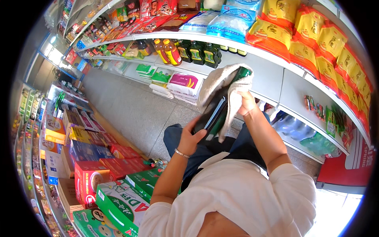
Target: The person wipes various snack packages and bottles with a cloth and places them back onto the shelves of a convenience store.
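Observation:
In front of my body I hold a large dark bottle point(213, 113) at a slant, its green top end pointing up and to the right. My left hand point(194, 136) is closed around the lower end, and a bracelet shows on that wrist. A pale, fuzzy cloth point(215, 80) drapes over the upper part of the bottle and hangs down along its side. My right hand point(246, 103) grips the cloth against the bottle near the top; some of its fingers are hidden by the fabric.
Ahead is a curved white shelf point(268, 81) with dark bottles point(196, 52), yellow-and-red bottles point(172, 52) and orange bags point(272, 34). Green cartons point(120, 207) and red boxes point(90, 179) are stacked at lower left. A grey tiled floor point(126, 98) runs between.

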`<control>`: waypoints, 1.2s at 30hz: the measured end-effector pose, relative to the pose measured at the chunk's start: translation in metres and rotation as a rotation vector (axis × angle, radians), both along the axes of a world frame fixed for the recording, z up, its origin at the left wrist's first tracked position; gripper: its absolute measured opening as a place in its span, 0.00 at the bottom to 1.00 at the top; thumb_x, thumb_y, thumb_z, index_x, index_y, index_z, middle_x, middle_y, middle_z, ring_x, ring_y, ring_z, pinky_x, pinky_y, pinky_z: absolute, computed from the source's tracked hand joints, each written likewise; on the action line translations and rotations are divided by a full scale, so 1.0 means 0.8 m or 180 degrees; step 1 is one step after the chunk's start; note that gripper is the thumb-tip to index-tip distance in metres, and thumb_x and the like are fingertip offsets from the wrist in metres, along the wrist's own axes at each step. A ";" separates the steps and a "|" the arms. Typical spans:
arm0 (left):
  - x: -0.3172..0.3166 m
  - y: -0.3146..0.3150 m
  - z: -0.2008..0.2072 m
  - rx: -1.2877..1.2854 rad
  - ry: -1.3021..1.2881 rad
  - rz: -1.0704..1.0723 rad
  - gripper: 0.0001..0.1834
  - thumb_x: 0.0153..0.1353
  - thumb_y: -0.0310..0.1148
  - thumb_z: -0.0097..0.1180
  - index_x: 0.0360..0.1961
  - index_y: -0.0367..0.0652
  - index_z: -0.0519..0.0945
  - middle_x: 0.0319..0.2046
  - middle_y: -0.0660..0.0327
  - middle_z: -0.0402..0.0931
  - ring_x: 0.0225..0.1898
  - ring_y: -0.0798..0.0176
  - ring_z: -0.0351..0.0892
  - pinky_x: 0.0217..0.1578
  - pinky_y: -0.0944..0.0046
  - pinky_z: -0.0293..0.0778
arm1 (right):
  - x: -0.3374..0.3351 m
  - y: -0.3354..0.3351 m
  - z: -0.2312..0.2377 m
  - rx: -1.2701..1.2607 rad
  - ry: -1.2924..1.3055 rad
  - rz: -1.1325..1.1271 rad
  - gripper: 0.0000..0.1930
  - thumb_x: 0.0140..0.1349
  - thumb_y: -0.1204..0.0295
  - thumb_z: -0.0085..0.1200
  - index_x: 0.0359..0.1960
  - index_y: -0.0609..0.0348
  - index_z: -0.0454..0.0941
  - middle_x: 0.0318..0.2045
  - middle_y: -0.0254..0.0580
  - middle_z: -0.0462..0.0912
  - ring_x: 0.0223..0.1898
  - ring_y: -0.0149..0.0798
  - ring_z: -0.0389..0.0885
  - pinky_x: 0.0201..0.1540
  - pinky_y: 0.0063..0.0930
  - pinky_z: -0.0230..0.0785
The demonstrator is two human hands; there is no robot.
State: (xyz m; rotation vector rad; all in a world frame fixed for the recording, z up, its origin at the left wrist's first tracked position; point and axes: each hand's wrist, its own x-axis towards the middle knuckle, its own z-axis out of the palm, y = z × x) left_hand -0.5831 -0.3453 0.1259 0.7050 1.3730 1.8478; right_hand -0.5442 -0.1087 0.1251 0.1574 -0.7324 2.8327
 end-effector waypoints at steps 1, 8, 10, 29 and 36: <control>0.015 -0.001 -0.007 0.0592 -0.1550 -0.0675 0.35 0.44 0.39 0.65 0.53 0.38 0.66 0.48 0.49 0.68 0.46 0.52 0.71 0.40 0.61 0.72 | 0.001 0.002 0.007 0.0265 0.0345 -0.0158 0.22 0.47 0.72 0.59 0.46 0.60 0.71 0.41 0.44 0.77 0.43 0.39 0.76 0.48 0.34 0.69; 0.037 0.015 0.007 -0.0147 0.1462 0.0713 0.36 0.43 0.38 0.64 0.55 0.40 0.65 0.50 0.49 0.66 0.46 0.51 0.71 0.41 0.59 0.72 | 0.033 0.015 0.065 0.0951 -0.0066 0.0073 0.25 0.43 0.74 0.63 0.46 0.61 0.69 0.38 0.41 0.77 0.38 0.35 0.77 0.44 0.30 0.70; 0.033 0.035 0.038 -0.0665 0.3378 0.1740 0.38 0.36 0.30 0.67 0.53 0.40 0.67 0.47 0.48 0.67 0.44 0.50 0.71 0.45 0.60 0.68 | 0.025 -0.008 0.078 0.1010 -0.0468 -0.0464 0.22 0.42 0.79 0.59 0.43 0.63 0.69 0.36 0.40 0.77 0.36 0.35 0.77 0.40 0.28 0.70; 0.056 0.017 -0.016 0.1331 -0.2107 -0.1002 0.39 0.53 0.61 0.41 0.56 0.39 0.62 0.47 0.46 0.69 0.43 0.48 0.73 0.46 0.55 0.68 | -0.037 -0.048 -0.011 0.0255 -0.0086 -0.0335 0.21 0.61 0.67 0.47 0.55 0.56 0.62 0.49 0.39 0.71 0.50 0.33 0.70 0.53 0.31 0.63; -0.007 -0.010 0.060 -0.1929 0.1093 -0.0093 0.23 0.58 0.44 0.49 0.46 0.36 0.70 0.42 0.58 0.73 0.42 0.64 0.72 0.46 0.64 0.66 | 0.006 -0.055 -0.064 0.0531 -0.0054 0.0515 0.32 0.46 0.71 0.62 0.54 0.60 0.61 0.48 0.41 0.71 0.50 0.31 0.69 0.52 0.27 0.63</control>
